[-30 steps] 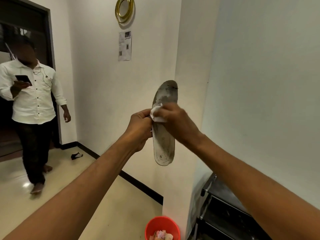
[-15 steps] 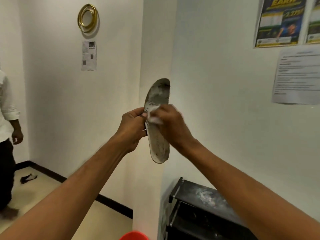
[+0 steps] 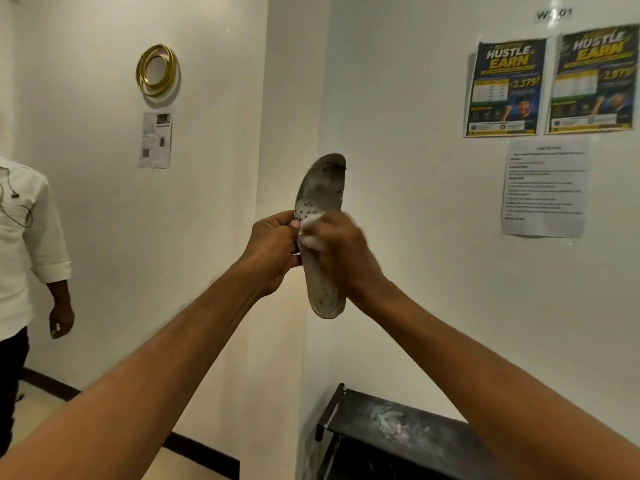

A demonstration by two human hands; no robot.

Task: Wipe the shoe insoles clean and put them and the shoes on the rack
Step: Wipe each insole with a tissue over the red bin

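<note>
A grey, dirt-speckled shoe insole (image 3: 320, 188) stands upright in the air in front of a wall corner. My left hand (image 3: 273, 252) grips its left edge near the middle. My right hand (image 3: 341, 258) is pressed against the insole's face, closed on a white wipe (image 3: 311, 233) that shows between the fingers; this hand is motion-blurred. Below at the right stands the black shoe rack (image 3: 398, 420), its top shelf dusty and bare. No shoes are in view.
A person in a white shirt (image 3: 24, 244) stands at the left edge. Posters (image 3: 504, 88) and a printed sheet hang on the right wall. A gold ring ornament (image 3: 157, 71) and a paper hang on the left wall.
The view has swung right and up, so the red bin has left the frame and posters have come in. My right hand has kept rubbing the wipe on the insole's middle.
</note>
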